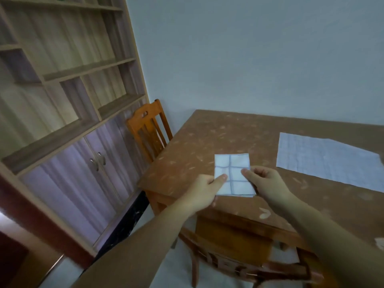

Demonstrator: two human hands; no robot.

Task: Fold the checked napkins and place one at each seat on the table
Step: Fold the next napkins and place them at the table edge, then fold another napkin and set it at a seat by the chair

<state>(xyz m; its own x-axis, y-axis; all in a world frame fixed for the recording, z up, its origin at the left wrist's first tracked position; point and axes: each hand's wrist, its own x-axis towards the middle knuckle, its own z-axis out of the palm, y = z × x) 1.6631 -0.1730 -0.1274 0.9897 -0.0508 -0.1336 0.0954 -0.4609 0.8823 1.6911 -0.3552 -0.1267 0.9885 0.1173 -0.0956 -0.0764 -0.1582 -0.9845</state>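
Observation:
A small folded napkin (232, 169), white with blue checks, is held over the near left part of the brown table (207, 138). My left hand (204, 191) pinches its left edge with the thumb on top. My right hand (265, 181) grips its right edge in the same way. I cannot tell whether the napkin touches the tabletop. A second checked napkin (326, 159) lies spread flat on the table to the right, apart from both hands.
One orange wooden chair (148, 129) stands at the table's left side, another chair (234, 254) is tucked in at the near edge under my arms. A tall wooden shelf unit with cupboard doors (68, 113) fills the left wall. A pale wall is behind the table.

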